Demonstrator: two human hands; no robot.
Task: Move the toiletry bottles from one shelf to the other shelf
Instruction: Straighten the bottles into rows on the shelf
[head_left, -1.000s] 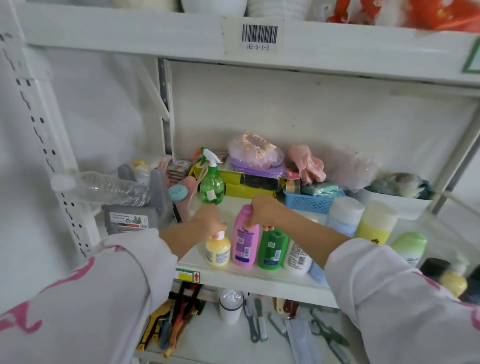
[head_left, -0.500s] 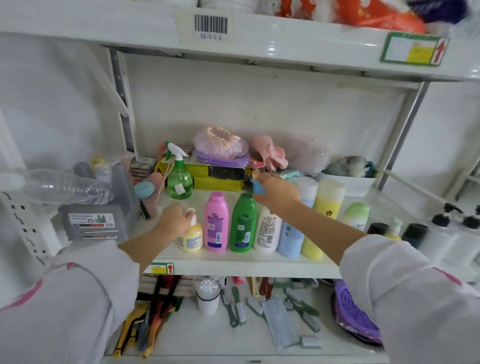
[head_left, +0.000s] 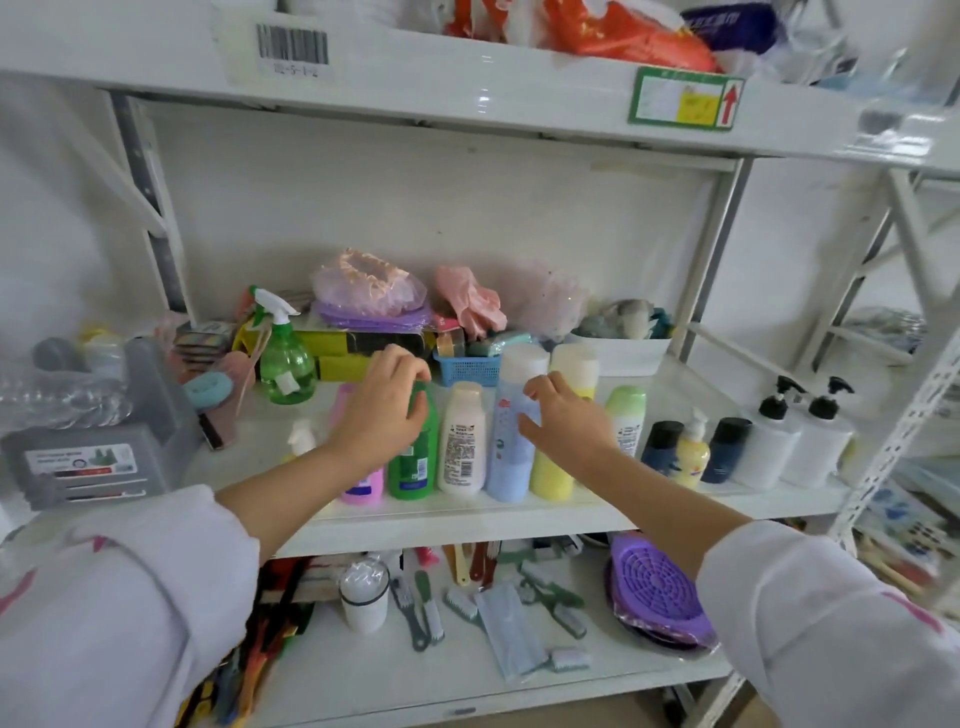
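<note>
On the front edge of the top shelf you see a white barcode label; the code printed under its bars is too blurred to read with certainty. Further right on that edge, a green-bordered sticker carries a red arrow pointing up beside a yellow patch; its small print is illegible. The grey box at left bears a white label, and the white bottle a printed panel; neither can be read.

one head view, close, facing the shelf slightly downward.
</note>
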